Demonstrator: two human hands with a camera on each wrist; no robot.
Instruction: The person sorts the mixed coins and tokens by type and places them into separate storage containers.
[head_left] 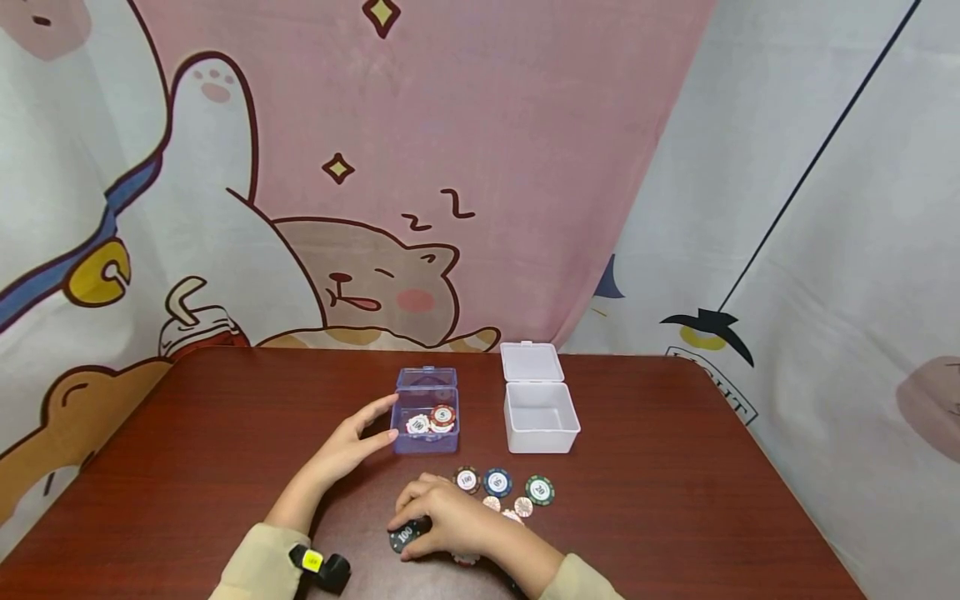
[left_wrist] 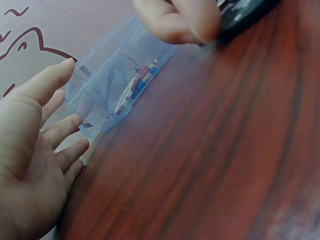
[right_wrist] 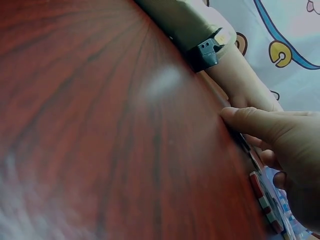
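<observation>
My left hand [head_left: 351,443] is at the left side of a translucent blue-purple box [head_left: 426,445], thumb and fingers spread and fairly straight, fingertips right at its wall. The box's lid [head_left: 427,378] stands raised at the back. Inside lie several poker chips, among them a white one [head_left: 417,425] and a red-edged one [head_left: 442,415] marked 5. In front of the box, my right hand [head_left: 453,515] pinches a black poker chip [head_left: 405,536] marked 100 between thumb and fingers, low over the table. Part of that chip is hidden under the fingers.
A white box [head_left: 542,442] with its lid up stands to the right of the blue one. Beyond my right hand lie a dark chip [head_left: 467,479], a blue chip [head_left: 497,482], a green chip [head_left: 540,490] and several pale chips. A patterned cloth [head_left: 480,167] hangs behind the brown table [head_left: 675,517].
</observation>
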